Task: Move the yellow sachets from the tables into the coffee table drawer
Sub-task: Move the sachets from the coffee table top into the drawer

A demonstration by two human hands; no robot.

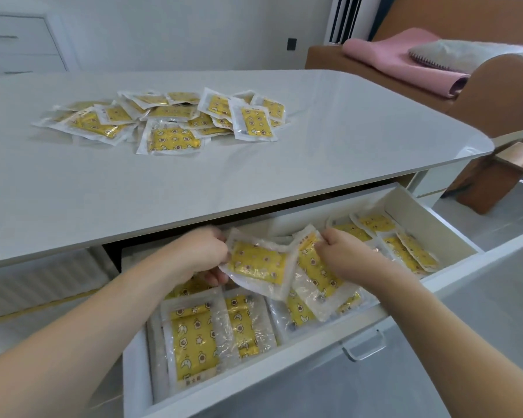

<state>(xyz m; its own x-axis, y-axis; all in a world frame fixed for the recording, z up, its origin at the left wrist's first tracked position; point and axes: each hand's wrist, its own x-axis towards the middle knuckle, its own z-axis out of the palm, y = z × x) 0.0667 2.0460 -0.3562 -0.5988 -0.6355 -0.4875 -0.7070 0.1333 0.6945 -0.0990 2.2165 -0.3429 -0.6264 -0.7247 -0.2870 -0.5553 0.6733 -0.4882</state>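
- A view from a head camera looks down at a person's two bare arms reaching into an open white drawer [453,233] under a pale grey bench [254,164]
- The left hand [204,251] has its fingers curled round the left edge of a yellow sachet [258,262], thumb on top; the sachet hangs above the drawer, tilted
- The right hand [343,251] pinches the top of a second sachet [314,276], which droops just beside the first and overlaps its right edge
- Under both hands the drawer already holds many sachets: a flat row [194,342] along the front and a few more [405,245] in the far right corner
- A loose heap of sachets [169,119] lies on the bench top, well apart from the drawer; so the task seems partly done
- The step in hand looks like laying these two sachets into the drawer; to do it well, lower each flat into the open middle, beside the row rather than on it; let go only once it rests; keep the pile low enough that the drawer can close
- An orange sofa [495,95] with a pink cushion [405,60] stands behind the bench on the right
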